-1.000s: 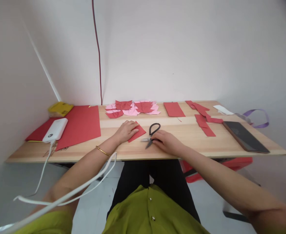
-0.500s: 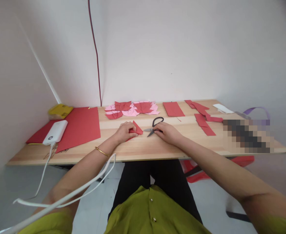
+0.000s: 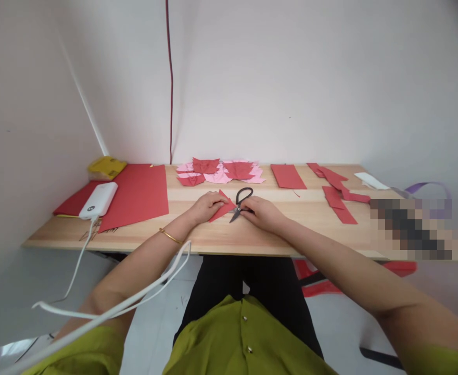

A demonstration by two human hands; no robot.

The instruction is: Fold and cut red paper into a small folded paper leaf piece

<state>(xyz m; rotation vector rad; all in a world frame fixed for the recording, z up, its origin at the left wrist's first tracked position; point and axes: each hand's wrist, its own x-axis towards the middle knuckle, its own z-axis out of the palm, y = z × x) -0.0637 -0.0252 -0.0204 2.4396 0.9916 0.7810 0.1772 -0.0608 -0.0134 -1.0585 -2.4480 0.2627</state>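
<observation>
So, right hand (image 3: pixel 263 212) holds scissors (image 3: pixel 238 209), left hand (image 3: pixel 205 207) paper (image 3: pixel 223 209) (red).

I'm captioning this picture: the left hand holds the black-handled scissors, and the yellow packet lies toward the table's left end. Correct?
One slip: the right hand holds the scissors, as the head view shows. The yellow packet lies where you said.

The folded red paper triangle (image 3: pixel 224 206) looks matt; the black-looped scissors (image 3: pixel 238 208) have grey metal blades (image 3: pixel 234 215). The pale, grained wooden tabletop (image 3: pixel 182 198) looks smooth; the thin gold-coloured metal bangle (image 3: pixel 170 237) shines.
</observation>
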